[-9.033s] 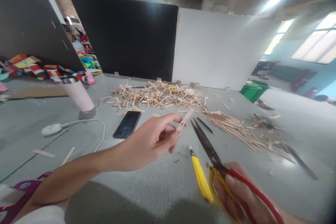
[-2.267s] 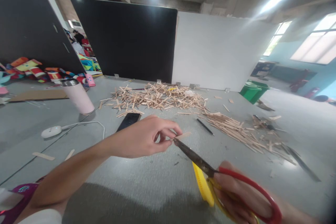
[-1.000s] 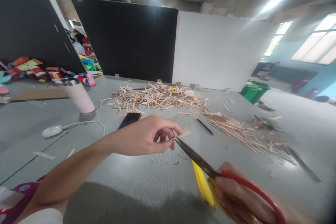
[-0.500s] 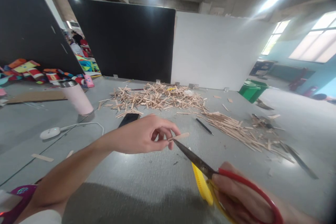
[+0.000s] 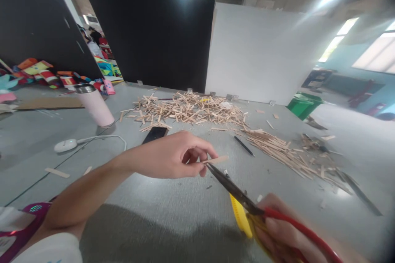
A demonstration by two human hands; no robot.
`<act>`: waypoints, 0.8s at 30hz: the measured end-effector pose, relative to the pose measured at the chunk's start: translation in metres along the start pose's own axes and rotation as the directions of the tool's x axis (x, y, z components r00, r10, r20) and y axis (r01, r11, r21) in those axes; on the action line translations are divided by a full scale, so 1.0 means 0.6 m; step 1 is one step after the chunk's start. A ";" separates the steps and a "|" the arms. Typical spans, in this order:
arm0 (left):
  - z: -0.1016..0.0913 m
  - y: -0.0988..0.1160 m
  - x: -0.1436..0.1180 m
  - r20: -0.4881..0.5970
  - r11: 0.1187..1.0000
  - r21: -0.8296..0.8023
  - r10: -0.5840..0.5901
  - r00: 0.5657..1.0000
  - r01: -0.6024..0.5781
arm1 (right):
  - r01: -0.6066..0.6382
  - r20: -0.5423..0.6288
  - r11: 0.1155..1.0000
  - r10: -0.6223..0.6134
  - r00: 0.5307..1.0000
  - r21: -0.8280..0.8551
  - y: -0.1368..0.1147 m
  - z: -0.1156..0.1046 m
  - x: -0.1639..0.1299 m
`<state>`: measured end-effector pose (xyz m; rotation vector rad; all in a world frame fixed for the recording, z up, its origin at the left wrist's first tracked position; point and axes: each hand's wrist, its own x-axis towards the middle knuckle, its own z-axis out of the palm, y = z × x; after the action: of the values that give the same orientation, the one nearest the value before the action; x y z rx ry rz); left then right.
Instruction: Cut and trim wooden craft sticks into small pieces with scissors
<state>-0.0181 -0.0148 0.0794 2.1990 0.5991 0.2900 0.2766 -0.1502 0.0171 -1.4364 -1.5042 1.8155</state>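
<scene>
Near the middle of the view, my left hand (image 5: 182,155) pinches a short wooden craft stick (image 5: 219,159) between thumb and fingers, its rounded end pointing right. My right hand (image 5: 282,228) is closed round the red and yellow handles of a pair of scissors (image 5: 233,189). The dark blade tips reach the stick right beside my left fingertips. Whether the blades bite into the wood is too small to tell. Under the scissors lies a yellow utility knife (image 5: 240,215), partly hidden by the blades and my right hand.
A heap of craft sticks (image 5: 188,109) spreads at the back, and a long pile of thin strips (image 5: 280,152) lies at right. A black pen (image 5: 244,146), a phone (image 5: 156,134), a pink bottle (image 5: 95,106) and a white corded device (image 5: 66,145) stand or lie around.
The whole scene has shifted slightly with the head's turn. My right hand and the scissors look a little lower, with the handles closer together. My left hand still holds the stick.
</scene>
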 end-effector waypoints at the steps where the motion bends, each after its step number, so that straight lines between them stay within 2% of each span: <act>1: 0.000 0.000 0.000 0.000 1.000 -0.003 0.000 1.000 0.000 | 0.021 0.007 1.000 -0.022 1.000 0.021 0.006 -0.001 0.000; 4: 0.001 -0.001 0.000 -0.015 1.000 0.007 0.002 1.000 -0.002 | 0.102 0.055 0.991 -0.107 0.993 0.086 0.024 -0.009 -0.003; 7: 0.001 -0.001 0.000 -0.028 1.000 0.020 0.006 1.000 -0.005 | 0.129 0.089 0.983 -0.142 0.986 0.130 0.041 -0.016 -0.005; 16: 0.001 0.000 -0.003 -0.024 0.999 0.049 0.001 1.000 0.000 | 0.195 0.066 0.951 -0.217 0.974 0.239 0.060 -0.009 0.000; 22: 0.005 -0.001 -0.004 -0.020 0.997 0.071 -0.004 1.000 0.006 | 0.098 0.063 0.982 -0.109 0.992 0.159 0.058 -0.016 -0.006; 24: 0.005 -0.001 -0.004 -0.019 0.997 0.078 0.000 1.000 0.002 | 0.098 0.078 0.989 -0.107 0.991 0.110 0.049 -0.016 -0.004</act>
<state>-0.0193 -0.0178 0.0769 2.2726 0.6309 0.2913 0.2944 -0.1578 -0.0068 -1.2245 -1.4691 1.8842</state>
